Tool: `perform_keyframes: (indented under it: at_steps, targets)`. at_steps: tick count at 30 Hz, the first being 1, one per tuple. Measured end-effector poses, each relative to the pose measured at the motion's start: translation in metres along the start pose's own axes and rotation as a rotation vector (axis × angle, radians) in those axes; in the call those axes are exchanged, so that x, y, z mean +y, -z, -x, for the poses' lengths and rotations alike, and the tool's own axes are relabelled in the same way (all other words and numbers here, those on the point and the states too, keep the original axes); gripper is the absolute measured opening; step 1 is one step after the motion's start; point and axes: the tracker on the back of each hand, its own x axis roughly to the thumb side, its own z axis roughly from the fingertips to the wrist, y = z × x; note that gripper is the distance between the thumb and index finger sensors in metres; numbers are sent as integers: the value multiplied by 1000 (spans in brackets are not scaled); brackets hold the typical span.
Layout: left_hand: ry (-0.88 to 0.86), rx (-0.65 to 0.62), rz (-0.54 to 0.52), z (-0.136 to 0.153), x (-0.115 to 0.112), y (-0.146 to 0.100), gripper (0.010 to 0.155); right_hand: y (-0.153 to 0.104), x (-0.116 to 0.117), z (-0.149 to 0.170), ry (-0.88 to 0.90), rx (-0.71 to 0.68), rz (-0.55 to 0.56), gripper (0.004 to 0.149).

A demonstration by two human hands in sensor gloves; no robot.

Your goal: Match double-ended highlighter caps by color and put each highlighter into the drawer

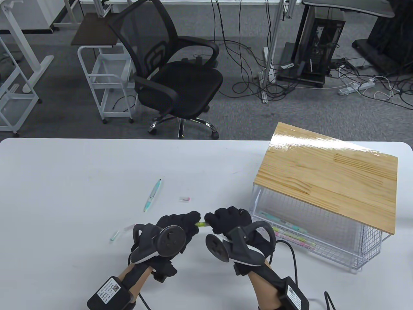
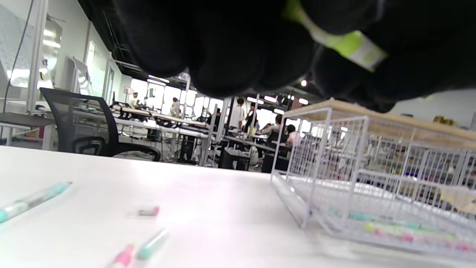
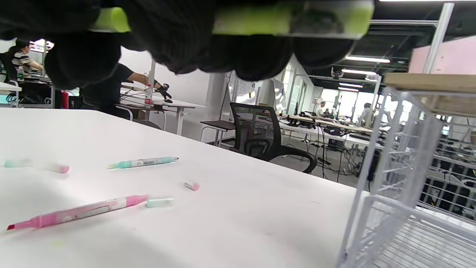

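Two hands, left hand (image 1: pixel 179 227) and right hand (image 1: pixel 227 222), both clenched on one green highlighter (image 1: pixel 202 224); misaligned pressure could leave its cap unseated.

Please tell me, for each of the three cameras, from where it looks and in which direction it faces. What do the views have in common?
Table view: from above, down at the white table; shows left hand and right hand holding a green highlighter.
Left wrist view: low by the tabletop, toward the wire drawer; gloved fingers fill the top.
Right wrist view: low, across the table toward the office chair; fingers on top.
Shared: the green highlighter, teal highlighter, drawer.
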Motion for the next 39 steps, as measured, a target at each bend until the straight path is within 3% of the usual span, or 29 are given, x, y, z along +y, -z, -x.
perform_keyframes:
  at_steps: [11,16,21,31,39]
  targets:
    - [-21,119,-25,22,9,-1,53,-29,-14,94,29,398,36,47]
    - [-42,131,-18,27,9,0,52,-40,-2,130,53,555,-45,46]
    - [-51,136,-14,28,10,0,53,-49,18,157,129,615,-112,47]
    - [-27,138,20,27,5,1,53,-47,27,157,71,632,-198,53]
    - [-15,137,33,26,4,2,54,-43,59,165,71,674,-330,60]
